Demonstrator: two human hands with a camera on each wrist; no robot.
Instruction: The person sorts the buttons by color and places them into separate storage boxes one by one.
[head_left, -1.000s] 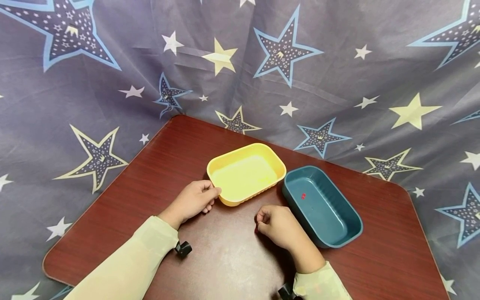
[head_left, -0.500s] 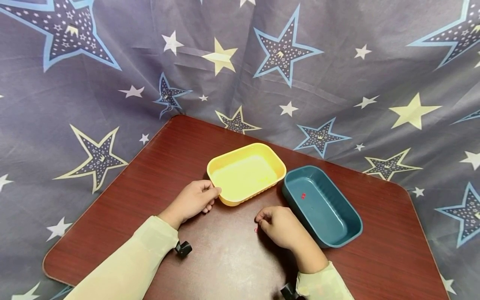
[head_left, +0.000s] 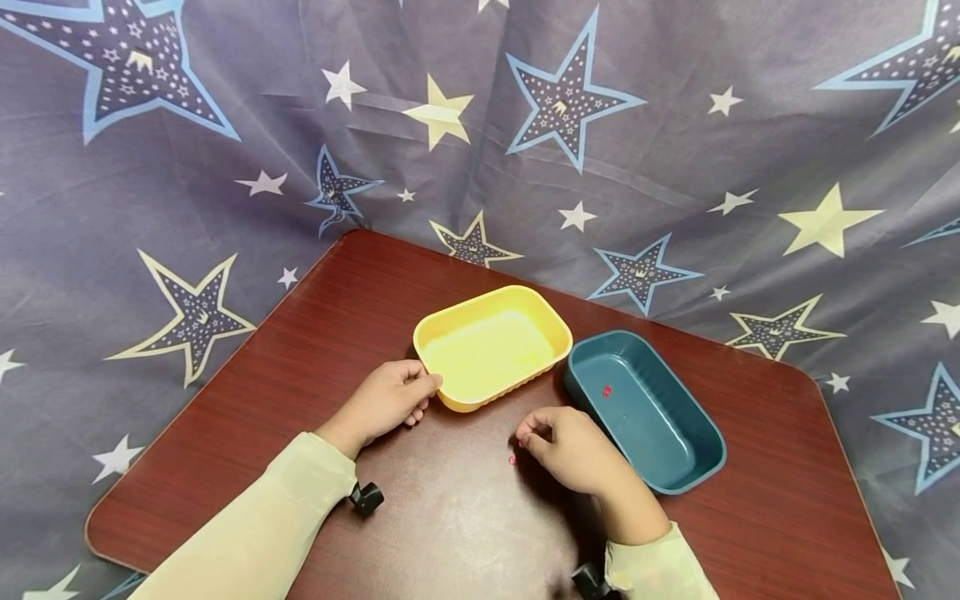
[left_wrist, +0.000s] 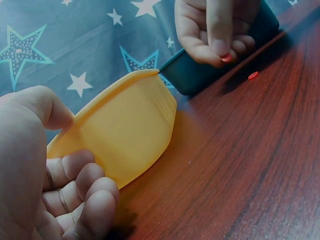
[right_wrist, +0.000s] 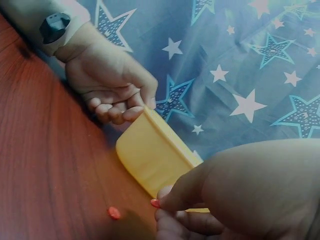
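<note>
My left hand (head_left: 386,400) holds the near left rim of a yellow plastic bin (head_left: 457,407), its thumb over the edge. Between the thumb and finger of my right hand (head_left: 566,450) I pinch a small red round piece (left_wrist: 226,58), just above the table. A second small red piece (left_wrist: 253,75) lies on the tabletop below those fingertips. Beside my right hand stands a dark teal bin (head_left: 660,433), with small red pieces (head_left: 607,391) on its floor. Glare hides detail inside the yellow bin.
Both bins stand close together on a reddish-brown wooden table (head_left: 360,308). A grey curtain (head_left: 465,50) printed with stars hangs behind the table's back and left edges. A black device (head_left: 367,497) is strapped at the left wrist.
My right hand has lifted slightly and shifted right, away from the red piece on the table; a red piece now shows in its pinch. The left hand and both bins stay put.
</note>
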